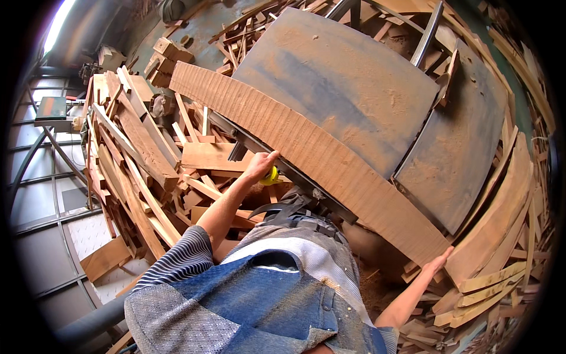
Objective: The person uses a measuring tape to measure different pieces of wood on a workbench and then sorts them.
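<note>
A long, thick wooden plank [306,147] with a rough-sawn face lies slantwise along the near edge of a dusty metal machine table [336,76]. My left hand [261,166] is at the plank's near edge, left of the middle, its fingers closed round a bright yellow tape measure [271,176], partly hidden by the hand. At the plank's right end, my right hand [437,261] rests against the corner with fingers stretched out. Its thumb is hard to make out.
Offcuts and long boards [135,141] are heaped at the left. A second metal table section [457,147] adjoins at the right, past a gap. Curved slabs [495,212] and thin strips [492,283] crowd the right side. Metal bars [428,32] stand behind the table.
</note>
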`<action>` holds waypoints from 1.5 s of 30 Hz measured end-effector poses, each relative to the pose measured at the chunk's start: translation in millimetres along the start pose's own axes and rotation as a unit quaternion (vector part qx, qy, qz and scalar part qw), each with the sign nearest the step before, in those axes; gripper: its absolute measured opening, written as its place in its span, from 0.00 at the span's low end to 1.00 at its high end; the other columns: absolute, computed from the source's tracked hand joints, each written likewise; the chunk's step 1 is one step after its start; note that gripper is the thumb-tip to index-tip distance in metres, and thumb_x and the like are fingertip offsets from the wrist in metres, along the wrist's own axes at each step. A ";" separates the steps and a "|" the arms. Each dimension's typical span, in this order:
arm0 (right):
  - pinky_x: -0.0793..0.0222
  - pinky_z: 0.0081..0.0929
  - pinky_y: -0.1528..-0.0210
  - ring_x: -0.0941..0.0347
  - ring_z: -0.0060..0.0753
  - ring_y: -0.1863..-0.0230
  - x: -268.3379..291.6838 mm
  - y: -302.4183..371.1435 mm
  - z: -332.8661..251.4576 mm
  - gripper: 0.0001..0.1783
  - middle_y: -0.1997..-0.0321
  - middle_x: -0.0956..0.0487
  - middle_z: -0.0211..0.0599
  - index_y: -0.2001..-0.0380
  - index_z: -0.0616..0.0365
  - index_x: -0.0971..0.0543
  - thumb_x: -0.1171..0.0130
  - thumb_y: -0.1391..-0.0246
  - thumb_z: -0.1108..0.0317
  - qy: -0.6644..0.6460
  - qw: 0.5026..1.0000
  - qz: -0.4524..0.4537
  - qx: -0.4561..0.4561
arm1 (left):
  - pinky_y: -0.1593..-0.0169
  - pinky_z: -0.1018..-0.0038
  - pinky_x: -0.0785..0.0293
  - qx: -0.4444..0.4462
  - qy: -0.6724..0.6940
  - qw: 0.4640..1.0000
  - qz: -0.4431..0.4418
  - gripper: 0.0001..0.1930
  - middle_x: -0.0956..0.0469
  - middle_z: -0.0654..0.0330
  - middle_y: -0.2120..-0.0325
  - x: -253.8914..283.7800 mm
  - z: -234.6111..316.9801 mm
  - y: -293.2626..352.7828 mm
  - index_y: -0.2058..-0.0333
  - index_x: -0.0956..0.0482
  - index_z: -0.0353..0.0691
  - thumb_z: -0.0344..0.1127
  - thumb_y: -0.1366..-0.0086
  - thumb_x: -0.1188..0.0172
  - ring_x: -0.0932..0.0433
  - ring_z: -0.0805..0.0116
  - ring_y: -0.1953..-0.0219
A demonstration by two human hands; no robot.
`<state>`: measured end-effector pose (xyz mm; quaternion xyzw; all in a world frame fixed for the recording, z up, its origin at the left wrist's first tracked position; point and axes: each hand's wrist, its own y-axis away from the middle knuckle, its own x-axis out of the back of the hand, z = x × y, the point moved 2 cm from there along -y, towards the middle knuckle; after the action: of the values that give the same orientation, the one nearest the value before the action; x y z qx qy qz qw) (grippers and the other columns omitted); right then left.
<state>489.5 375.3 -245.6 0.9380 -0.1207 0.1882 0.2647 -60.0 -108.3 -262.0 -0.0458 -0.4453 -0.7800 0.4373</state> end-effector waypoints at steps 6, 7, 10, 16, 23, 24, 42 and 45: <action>0.52 0.41 0.24 0.47 0.48 0.24 17.6 18.1 -25.2 0.53 0.22 0.47 0.53 0.27 0.67 0.47 0.50 0.38 0.32 -0.147 0.986 0.044 0.071 | 0.69 0.73 0.29 -0.019 0.080 0.997 0.013 0.30 0.21 0.61 0.76 26.2 17.5 13.8 0.67 0.18 0.29 0.59 0.29 0.44 0.27 0.76 0.75; 0.52 0.41 0.24 0.47 0.48 0.24 21.4 36.3 -35.0 0.53 0.22 0.47 0.54 0.27 0.68 0.47 0.51 0.37 0.33 -0.175 0.982 0.033 0.064 | 0.70 0.74 0.29 -0.021 0.098 0.995 0.009 0.30 0.21 0.62 0.76 28.3 28.0 19.6 0.67 0.18 0.30 0.59 0.29 0.44 0.27 0.77 0.75; 0.50 0.42 0.25 0.45 0.48 0.26 23.3 71.6 -71.0 0.52 0.24 0.45 0.55 0.28 0.69 0.46 0.46 0.38 0.37 -0.190 0.968 0.063 0.152 | 0.72 0.77 0.30 -0.015 0.176 0.984 -0.027 0.29 0.20 0.63 0.74 40.1 31.4 23.5 0.66 0.19 0.34 0.60 0.29 0.44 0.26 0.78 0.76; 0.60 0.46 0.22 0.50 0.49 0.24 68.9 143.3 -171.6 0.42 0.21 0.50 0.46 0.26 0.62 0.48 0.50 0.32 0.46 -0.187 0.931 0.006 0.313 | 0.72 0.76 0.27 0.022 0.314 0.949 -0.008 0.32 0.19 0.63 0.69 30.8 56.8 39.6 0.56 0.21 0.37 0.66 0.33 0.44 0.24 0.75 0.75; 0.46 0.40 0.28 0.39 0.46 0.30 168.7 182.9 -246.0 0.36 0.27 0.37 0.50 0.30 0.62 0.39 0.46 0.32 0.51 -0.034 0.902 0.034 0.429 | 0.74 0.68 0.16 0.022 0.506 0.853 -0.127 0.33 0.18 0.62 0.70 53.0 47.6 25.9 0.57 0.21 0.47 0.73 0.41 0.41 0.17 0.67 0.73; 0.45 0.40 0.28 0.39 0.46 0.30 171.5 192.0 -253.7 0.36 0.27 0.37 0.50 0.30 0.62 0.39 0.46 0.32 0.52 -0.030 0.895 0.036 0.443 | 0.74 0.68 0.16 0.007 0.541 0.827 -0.151 0.31 0.17 0.62 0.70 64.5 28.8 13.7 0.57 0.20 0.48 0.71 0.40 0.41 0.17 0.68 0.74; 0.43 0.43 0.30 0.37 0.46 0.31 170.7 204.9 -250.4 0.36 0.28 0.36 0.49 0.29 0.62 0.40 0.44 0.33 0.54 -0.065 0.888 0.009 0.456 | 0.66 0.69 0.14 -0.074 0.612 0.770 -0.167 0.27 0.14 0.64 0.64 88.7 50.6 17.6 0.50 0.19 0.48 0.65 0.31 0.48 0.14 0.68 0.66; 0.43 0.43 0.30 0.37 0.46 0.31 154.6 197.3 -247.5 0.37 0.28 0.36 0.49 0.29 0.62 0.40 0.44 0.33 0.54 -0.092 0.891 -0.017 0.444 | 0.62 0.65 0.14 -0.076 0.648 0.745 -0.136 0.32 0.15 0.62 0.56 83.0 74.8 30.8 0.43 0.23 0.47 0.66 0.32 0.48 0.14 0.62 0.59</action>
<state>492.7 326.0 103.2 0.9729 -0.0324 0.1305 -0.1883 -112.4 -113.4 -158.7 0.4986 0.0052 -0.7043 0.5053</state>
